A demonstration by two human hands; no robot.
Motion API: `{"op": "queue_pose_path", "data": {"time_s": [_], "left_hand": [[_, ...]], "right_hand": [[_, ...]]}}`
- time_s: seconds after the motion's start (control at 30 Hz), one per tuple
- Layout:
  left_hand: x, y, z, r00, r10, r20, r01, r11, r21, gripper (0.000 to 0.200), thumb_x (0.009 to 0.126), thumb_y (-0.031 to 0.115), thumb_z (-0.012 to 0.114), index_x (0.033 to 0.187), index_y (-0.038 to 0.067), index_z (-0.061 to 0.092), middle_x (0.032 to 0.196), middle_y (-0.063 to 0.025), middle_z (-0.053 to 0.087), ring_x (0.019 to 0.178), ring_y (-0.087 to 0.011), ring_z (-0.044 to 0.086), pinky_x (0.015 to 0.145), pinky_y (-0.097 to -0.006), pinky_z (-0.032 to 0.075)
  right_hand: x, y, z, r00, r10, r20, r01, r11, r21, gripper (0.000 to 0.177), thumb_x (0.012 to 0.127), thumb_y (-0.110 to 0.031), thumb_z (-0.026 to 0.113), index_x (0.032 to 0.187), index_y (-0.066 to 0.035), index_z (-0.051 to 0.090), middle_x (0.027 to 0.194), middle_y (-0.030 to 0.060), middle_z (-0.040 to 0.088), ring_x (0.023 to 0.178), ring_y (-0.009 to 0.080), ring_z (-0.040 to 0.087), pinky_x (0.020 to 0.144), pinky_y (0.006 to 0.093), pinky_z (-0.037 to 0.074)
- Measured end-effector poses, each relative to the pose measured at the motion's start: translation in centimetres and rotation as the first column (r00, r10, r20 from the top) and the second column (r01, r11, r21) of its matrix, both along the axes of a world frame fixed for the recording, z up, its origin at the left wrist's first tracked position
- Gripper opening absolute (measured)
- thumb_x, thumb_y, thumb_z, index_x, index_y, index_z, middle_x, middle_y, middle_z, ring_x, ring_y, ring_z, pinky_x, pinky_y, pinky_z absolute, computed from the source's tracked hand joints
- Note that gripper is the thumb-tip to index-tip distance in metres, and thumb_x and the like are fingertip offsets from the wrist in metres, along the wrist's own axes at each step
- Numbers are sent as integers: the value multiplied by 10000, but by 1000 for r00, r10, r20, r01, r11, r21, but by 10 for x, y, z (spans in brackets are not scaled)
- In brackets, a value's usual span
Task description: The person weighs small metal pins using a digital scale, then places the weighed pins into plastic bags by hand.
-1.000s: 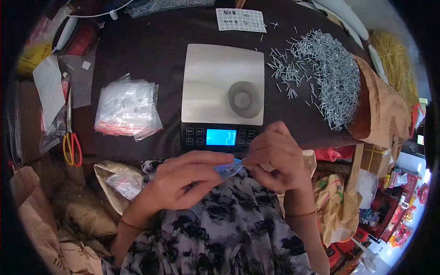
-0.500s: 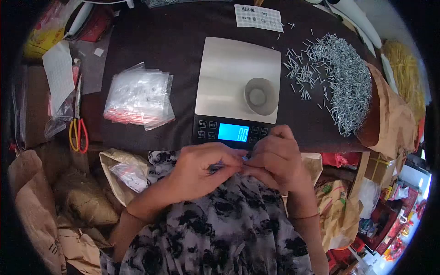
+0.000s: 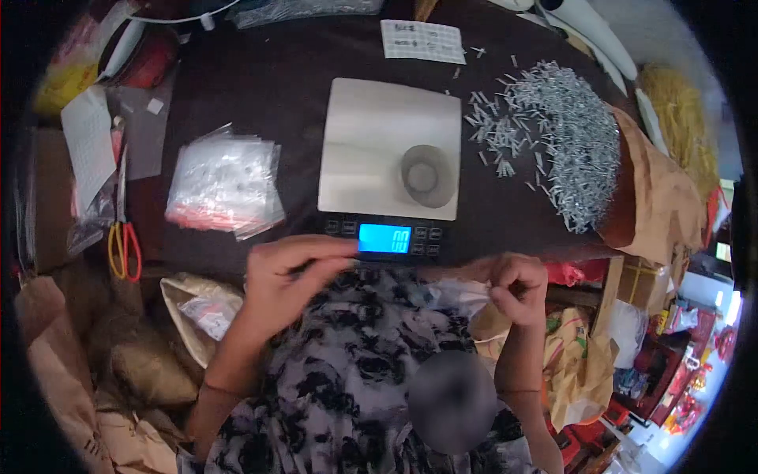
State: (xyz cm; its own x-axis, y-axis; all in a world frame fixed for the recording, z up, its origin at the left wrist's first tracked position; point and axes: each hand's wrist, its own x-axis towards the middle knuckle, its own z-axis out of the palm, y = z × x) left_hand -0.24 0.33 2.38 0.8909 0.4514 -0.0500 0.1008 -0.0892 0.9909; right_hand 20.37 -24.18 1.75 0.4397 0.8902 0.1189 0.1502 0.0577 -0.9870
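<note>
A grey blurred disc [image 3: 452,403] is covering part of the patterned clothing [image 3: 355,355], so the cloth beneath it is not showing. Motion is smearing the clear film [image 3: 462,295] beside the right hand [image 3: 519,288]; its outline is fading into the clothing, and its contents cannot be told. The dark rim of the view is cutting off the surroundings, and the writing on the dotted sheet [image 3: 422,42] is blurring beyond reading.

The left hand [image 3: 288,276] is reaching inward from the lower left, back upward, its fingertips pointing at the near edge of the scale [image 3: 383,150], just beside the lit display [image 3: 384,238]. Its thumb and fingers are standing narrowly parted, with nothing visible between them. The right hand is rising from the lower right with its fingers curling inward and its thumb bending toward them; whether they are gripping the film cannot be told.

The film is lying between the hands, nearer the right, below the scale. A small round cup [image 3: 427,175] is resting on the right part of the metal plate. Flat bags [image 3: 223,182] are lying left of the scale, and loose screws [image 3: 564,142] are spreading to its right.
</note>
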Motion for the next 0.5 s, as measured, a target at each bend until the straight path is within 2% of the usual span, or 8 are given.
{"op": "queue_pose_path", "data": {"time_s": [0.07, 0.13, 0.17, 0.27, 0.33, 0.37, 0.47, 0.5], "left_hand": [[-6, 10, -4, 990, 134, -39, -130, 987, 93, 200, 804, -36, 658, 1001, -10, 685, 1034, -137, 688, 1002, -196, 645, 871, -305, 500], [-11, 20, -17, 965, 261, 19, -257, 930, 263, 210, 804, -29, 661, 1012, -8, 678, 1044, -137, 683, 1045, -218, 629, 916, -319, 474], [-14, 26, -22, 961, 276, 31, -268, 893, 361, 216, 809, -35, 652, 1021, -3, 672, 1052, -145, 676, 1062, -237, 622, 928, -319, 464], [-22, 43, -30, 955, 292, -53, -178, 706, 685, 224, 821, 21, 639, 1040, 47, 678, 1178, -122, 628, 1236, -312, 497, 1078, -472, 293], [-23, 44, -35, 932, 346, -105, -118, 565, 817, 284, 820, 48, 640, 1099, 97, 663, 1296, -92, 546, 1319, -318, 384, 1095, -549, 170], [-23, 44, -38, 918, 377, -123, -83, 485, 871, 315, 819, 61, 640, 1128, 122, 656, 1356, -78, 505, 1360, -321, 328, 1104, -587, 109], [-23, 42, -54, 868, 472, -155, -49, 391, 919, 401, 815, 86, 650, 1202, 184, 617, 1459, -44, 381, 1408, -310, 223, 1077, -647, 16], [-25, 44, -58, 876, 457, -153, -22, 354, 935, 417, 839, 123, 626, 1251, 168, 580, 1471, -57, 361, 1412, -329, 202, 1062, -670, -2]], "right_hand": [[14, -34, -8, 988, -34, -152, 16, 993, -115, 183, 768, 10, 613, 652, -45, 483, 637, 29, 561, 570, 136, 571, 539, 274, 446], [20, -55, -11, 929, -104, -354, 12, 967, -253, 153, 772, 25, 596, 680, -32, 488, 622, 8, 534, 551, 91, 533, 507, 227, 417], [25, -60, -12, 956, -95, -279, -6, 941, -338, 130, 807, 15, 590, 719, -21, 501, 662, 19, 561, 579, 80, 546, 517, 219, 420], [25, -47, 0, 954, -173, -245, 66, 918, -391, 96, 826, -2, 608, 775, -16, 529, 694, 31, 575, 590, 77, 554, 529, 214, 428], [35, -36, -3, 977, -203, -58, 161, 894, -418, 70, 842, -31, 617, 829, -12, 551, 745, 35, 593, 646, 80, 572, 574, 218, 445], [42, -29, -4, 976, -216, 37, 211, 881, -423, 69, 850, -45, 621, 856, -9, 561, 771, 38, 602, 674, 81, 582, 597, 220, 454], [70, 2, -5, 916, -176, 360, 301, 895, -329, 127, 860, -74, 623, 955, -3, 574, 861, 34, 613, 801, 91, 589, 705, 235, 464], [80, 13, -4, 906, -201, 372, 330, 886, -325, 144, 864, -78, 617, 977, -1, 573, 891, 43, 616, 839, 108, 589, 738, 248, 461]]}}
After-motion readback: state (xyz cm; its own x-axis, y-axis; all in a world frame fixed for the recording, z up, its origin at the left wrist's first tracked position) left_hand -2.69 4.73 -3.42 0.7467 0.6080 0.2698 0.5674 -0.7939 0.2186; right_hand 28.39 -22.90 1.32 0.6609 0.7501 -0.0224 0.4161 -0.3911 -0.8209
